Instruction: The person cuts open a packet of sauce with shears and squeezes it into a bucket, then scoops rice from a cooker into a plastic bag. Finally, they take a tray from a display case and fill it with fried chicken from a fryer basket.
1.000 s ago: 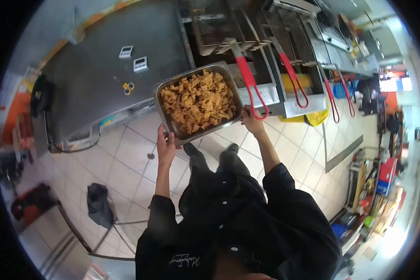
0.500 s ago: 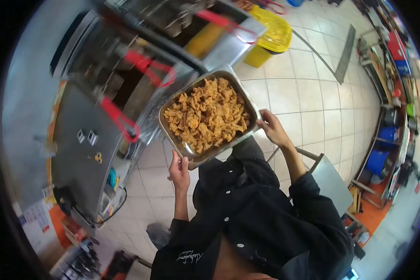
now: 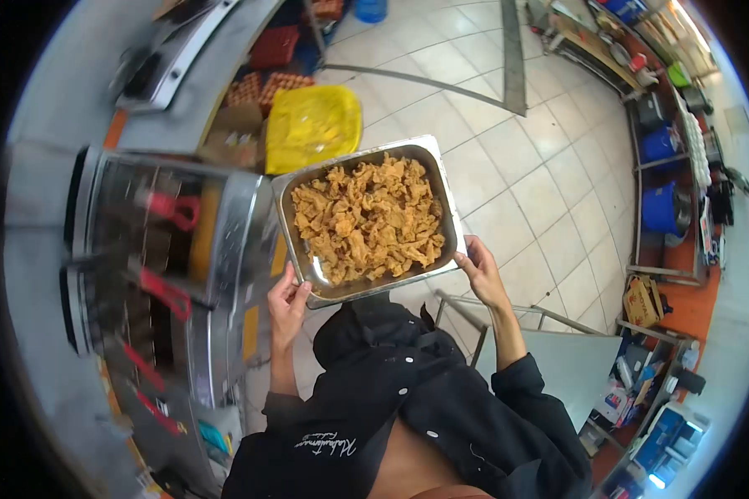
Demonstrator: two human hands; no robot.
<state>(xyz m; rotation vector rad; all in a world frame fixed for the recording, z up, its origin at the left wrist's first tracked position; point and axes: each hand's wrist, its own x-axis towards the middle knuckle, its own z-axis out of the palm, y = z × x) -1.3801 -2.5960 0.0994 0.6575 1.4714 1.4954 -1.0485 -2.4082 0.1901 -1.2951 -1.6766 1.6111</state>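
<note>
A rectangular steel pan point(image 3: 366, 291) is held out in front of me at about waist height. Golden-brown fried pieces point(image 3: 370, 218), possibly battered chicken, fill most of it. Bare shiny metal shows at its near left corner. My left hand point(image 3: 286, 306) is closed on the near left corner, thumb over the rim. At the near right corner, my right hand point(image 3: 483, 273) grips the edge, with its thumb on top and the other fingers partly hidden beneath.
Deep fryers with red-handled baskets point(image 3: 165, 293) line the left. A yellow-covered bin point(image 3: 312, 129) stands beyond the pan, near egg trays point(image 3: 287, 83). A grey table point(image 3: 549, 366) is close on my right. Shelves with blue containers point(image 3: 662, 208) run along the right, past the tiled floor point(image 3: 516, 191).
My body and view have turned to the right, so the fryers and yellow bin shift leftward in view. The pan stays in both hands and now sits more level across the view.
</note>
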